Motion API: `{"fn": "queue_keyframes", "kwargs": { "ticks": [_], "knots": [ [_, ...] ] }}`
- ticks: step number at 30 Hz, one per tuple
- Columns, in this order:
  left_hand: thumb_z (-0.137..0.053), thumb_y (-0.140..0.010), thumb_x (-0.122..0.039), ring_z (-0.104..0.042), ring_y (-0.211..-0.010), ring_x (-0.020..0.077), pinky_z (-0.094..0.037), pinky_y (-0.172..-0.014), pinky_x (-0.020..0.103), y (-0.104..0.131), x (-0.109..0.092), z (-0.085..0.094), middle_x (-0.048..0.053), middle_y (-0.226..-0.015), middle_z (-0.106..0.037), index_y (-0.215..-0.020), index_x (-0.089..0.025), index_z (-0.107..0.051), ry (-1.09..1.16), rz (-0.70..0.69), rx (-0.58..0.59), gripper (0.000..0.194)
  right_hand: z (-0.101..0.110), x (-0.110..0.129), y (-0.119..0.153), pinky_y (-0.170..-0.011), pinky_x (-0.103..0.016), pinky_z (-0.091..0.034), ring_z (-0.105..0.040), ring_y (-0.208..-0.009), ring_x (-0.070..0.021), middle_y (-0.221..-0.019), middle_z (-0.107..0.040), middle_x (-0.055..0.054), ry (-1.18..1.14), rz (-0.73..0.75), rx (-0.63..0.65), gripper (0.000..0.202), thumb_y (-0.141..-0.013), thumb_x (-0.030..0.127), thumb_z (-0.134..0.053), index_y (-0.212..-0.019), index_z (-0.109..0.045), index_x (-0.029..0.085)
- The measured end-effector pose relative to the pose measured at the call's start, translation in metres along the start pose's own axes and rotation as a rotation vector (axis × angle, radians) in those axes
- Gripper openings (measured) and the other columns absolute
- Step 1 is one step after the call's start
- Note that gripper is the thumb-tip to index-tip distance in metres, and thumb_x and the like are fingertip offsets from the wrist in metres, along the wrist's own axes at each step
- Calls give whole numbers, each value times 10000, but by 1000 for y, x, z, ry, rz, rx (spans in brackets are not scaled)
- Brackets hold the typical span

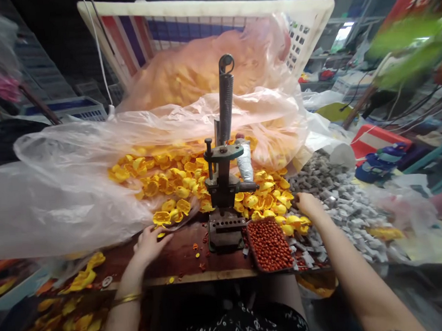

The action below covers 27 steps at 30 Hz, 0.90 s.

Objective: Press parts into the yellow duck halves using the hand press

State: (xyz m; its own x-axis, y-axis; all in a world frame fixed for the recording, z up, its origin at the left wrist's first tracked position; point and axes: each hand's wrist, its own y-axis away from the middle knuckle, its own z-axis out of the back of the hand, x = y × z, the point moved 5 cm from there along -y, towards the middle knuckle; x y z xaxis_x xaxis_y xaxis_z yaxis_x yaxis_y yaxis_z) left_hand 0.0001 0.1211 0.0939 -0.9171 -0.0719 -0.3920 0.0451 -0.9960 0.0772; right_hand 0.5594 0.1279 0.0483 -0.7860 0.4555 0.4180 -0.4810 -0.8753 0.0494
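My left hand point(151, 245) rests low over the dark bench, left of the hand press point(224, 185). Its thumb and fingers curl around a small yellow plastic piece point(161, 235), mostly covered by them. Just beyond lie loose yellow plastic shells point(183, 206). On the other side, my right hand point(309, 205) is closed at the border between the yellow shells and a heap of grey parts point(343, 213). Its fingertips are partly hidden, and I cannot make out what they hold. A tray of small reddish-brown beads point(270, 245) sits right of the press base.
Behind the press, a clear plastic bag point(202, 106) of yellow shells spills from a tipped white crate point(211, 5). More yellow shells point(62, 325) lie below the bench at left. The wooden bench edge point(198, 277) runs before my lap. A blue object point(380, 163) stands at right.
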Motion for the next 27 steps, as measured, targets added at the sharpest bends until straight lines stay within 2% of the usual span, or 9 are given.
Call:
{"fn": "queue_keyframes", "kwargs": {
  "ticks": [2,4,9,11,14,17,21,24,27],
  "knots": [
    [-565,-738,-419,-490,-1163,353,-383,-954,551,-10,1,-23,127,-1203,-558,-866,-243,-706,-79,77,-70,259,4,1,0,-734,-291,-435,-645,-871,-250,-798,-690,-145,-16,10,-44,90,-638,105,-551,-634,-628,153],
    [-545,-752,-400,-493,-1154,346,-377,-963,554,-13,9,-34,138,-1187,-534,-822,-225,-710,-23,45,-129,250,15,-4,1,-752,-302,-442,-641,-859,-248,-788,-687,-145,-70,29,-92,90,-644,111,-543,-633,-625,146],
    [-616,-671,-530,-573,-954,263,-457,-929,416,-3,24,-30,104,-994,-555,-620,-182,-665,312,-99,-216,355,47,-3,23,-708,-326,-512,-635,-744,-200,-873,-676,-121,-346,90,-175,238,-745,269,-535,-909,-628,125],
    [-641,-658,-544,-576,-938,257,-461,-922,419,6,11,-26,99,-989,-555,-582,-178,-643,397,-140,-244,374,46,20,43,-689,-341,-545,-638,-732,-184,-890,-658,-85,-684,158,-60,307,-754,351,-596,-992,-585,157],
    [-666,-688,-483,-579,-970,243,-487,-883,377,23,-35,-27,89,-1016,-545,-551,-175,-618,535,-271,-188,340,23,79,83,-648,-361,-575,-650,-712,-171,-867,-625,-26,-1191,198,328,368,-715,403,-704,-986,-550,206],
    [-687,-715,-401,-562,-1025,233,-511,-829,325,40,-85,-37,87,-1055,-530,-556,-175,-616,646,-420,-51,285,-7,134,119,-500,-275,-547,-642,-643,-151,-810,-596,-1,-1373,144,576,362,-690,414,-736,-913,-551,197],
    [-733,-699,-348,-531,-1071,247,-477,-910,369,51,-117,-45,99,-1102,-516,-568,-177,-644,674,-514,31,233,-34,175,149,-417,-182,-442,-553,-550,-91,-726,-550,30,-1496,130,688,354,-654,396,-760,-836,-539,189],
    [-760,-675,-326,-509,-1100,263,-447,-958,403,52,-121,-44,94,-1131,-502,-575,-182,-652,645,-526,48,206,-42,186,162,-401,-155,-352,-412,-451,-34,-664,-518,60,-1419,205,691,330,-659,354,-760,-837,-542,183],
    [-744,-692,-315,-516,-1074,253,-489,-882,362,51,-121,-42,91,-1129,-472,-608,-183,-650,673,-522,82,182,-45,189,172,-404,-162,-341,-452,-505,-53,-784,-584,22,-1303,283,657,367,-648,330,-760,-917,-560,181]
  ]
}}
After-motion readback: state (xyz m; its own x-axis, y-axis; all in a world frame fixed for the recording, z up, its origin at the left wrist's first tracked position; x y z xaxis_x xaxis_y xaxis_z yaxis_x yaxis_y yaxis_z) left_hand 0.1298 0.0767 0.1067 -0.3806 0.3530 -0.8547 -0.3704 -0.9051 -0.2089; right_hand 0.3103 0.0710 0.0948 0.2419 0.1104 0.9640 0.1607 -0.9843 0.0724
